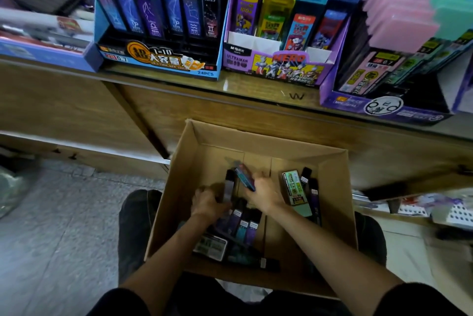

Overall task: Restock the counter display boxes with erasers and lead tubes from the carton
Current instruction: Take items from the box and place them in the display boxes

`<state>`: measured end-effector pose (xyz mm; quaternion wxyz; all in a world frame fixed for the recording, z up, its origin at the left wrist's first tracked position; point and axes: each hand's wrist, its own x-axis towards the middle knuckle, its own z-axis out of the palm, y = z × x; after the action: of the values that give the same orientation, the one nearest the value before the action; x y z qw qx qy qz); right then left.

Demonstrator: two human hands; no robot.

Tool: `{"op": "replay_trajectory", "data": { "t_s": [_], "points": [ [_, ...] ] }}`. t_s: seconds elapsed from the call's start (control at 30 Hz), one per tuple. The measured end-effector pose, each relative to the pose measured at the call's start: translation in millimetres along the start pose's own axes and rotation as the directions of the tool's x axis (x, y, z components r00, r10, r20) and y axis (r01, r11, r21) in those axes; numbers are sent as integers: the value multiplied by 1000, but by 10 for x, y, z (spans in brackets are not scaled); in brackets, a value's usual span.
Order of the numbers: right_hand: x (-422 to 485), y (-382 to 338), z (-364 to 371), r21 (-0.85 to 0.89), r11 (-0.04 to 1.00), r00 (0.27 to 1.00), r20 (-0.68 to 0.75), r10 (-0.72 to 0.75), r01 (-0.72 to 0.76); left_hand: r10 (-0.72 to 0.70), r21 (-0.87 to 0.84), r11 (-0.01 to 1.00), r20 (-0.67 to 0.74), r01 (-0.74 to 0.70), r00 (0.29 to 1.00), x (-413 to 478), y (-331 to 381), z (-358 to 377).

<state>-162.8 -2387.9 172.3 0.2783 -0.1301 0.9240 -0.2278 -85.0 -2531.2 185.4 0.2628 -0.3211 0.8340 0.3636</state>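
Down in the carton [180, 162] below the tabletop [256, 90], your left hand [207, 203] gripped a dark lead tube [228, 186] and your right hand [263, 194] pinched a teal tube [245, 178], so a hurried lift of both up to the display boxes [158, 61] could have let either slip.
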Motion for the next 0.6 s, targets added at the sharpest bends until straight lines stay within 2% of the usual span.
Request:
{"op": "replay_trajectory", "data": {
  "t_s": [0.1, 0.17, 0.23, 0.3, 0.37, 0.47, 0.6],
  "points": [
    [-69, 29, -11, 105, 993, 998, 55, 42, -48, 40, 38, 998, 49, -42, 998, -4, -6, -31],
    [-108, 77, -52, 241, 966, 991, 112, 67, -92, 113, -13, 994, 77, -112, 991, -6, -45, -73],
    [-158, 131, -115, 352, 927, 988, 125, 91, -130, 165, -222, 965, 94, -141, 982, -26, -81, -134],
    [-226, 178, -187, 455, 878, 987, 124, 100, -146, 173, -433, 895, 115, -107, 978, -88, -85, -207],
    [-310, 194, -287, 551, 824, 987, 151, 61, -135, 225, -519, 844, 117, -133, 967, -144, -81, -252],
    [-431, 171, -529, 568, 820, 978, 202, -60, -67, 328, -521, 817, 73, -245, 942, -215, -17, -325],
    [-523, 52, -954, 469, 883, 935, 320, -152, -17, 363, -541, 793, 49, -281, 931, -284, 172, -534]
  ]
}}
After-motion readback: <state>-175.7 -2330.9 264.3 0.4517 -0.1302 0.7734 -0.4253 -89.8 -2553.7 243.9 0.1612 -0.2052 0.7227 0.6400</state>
